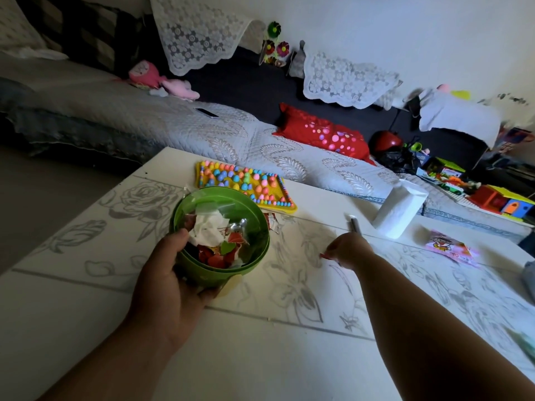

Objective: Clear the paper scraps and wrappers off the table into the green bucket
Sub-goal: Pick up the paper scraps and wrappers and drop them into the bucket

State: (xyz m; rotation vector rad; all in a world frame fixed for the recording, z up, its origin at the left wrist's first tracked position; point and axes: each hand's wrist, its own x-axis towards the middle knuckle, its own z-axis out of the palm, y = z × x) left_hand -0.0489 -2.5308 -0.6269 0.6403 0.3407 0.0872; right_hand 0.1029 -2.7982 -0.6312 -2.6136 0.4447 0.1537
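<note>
**While the bucket sits brim-full in one hand, the small scrap is the thing to lose**

Because the red scrap is tiny and only nipped at the fingertips of the right hand, low against the table, it could slip free on the way across. A loose pinch or a quick swing would cause that. It is too small to give it a long axis.

The left hand is clamped on the green bucket, thumb hooked over the near rim and fingers curled under the base. The hands are well apart, so the scrap has open table to cross before it reaches the rim.

The bucket's mouth faces up. Its axis from base to rim looks slightly leaned, though I cannot tell whether the base rests on the table. White and red paper is heaped high inside. A stronger tilt from the left hand, or a scrap dropped hard on the heap, could send pieces back out.

More loose scraps lie just beyond the bucket, on the far side from the left hand, and are easy to miss. A pink wrapper lies well past the right hand, its long side running away to the right. Reaching for it risks brushing the pen just beyond the right hand's knuckles.
</note>
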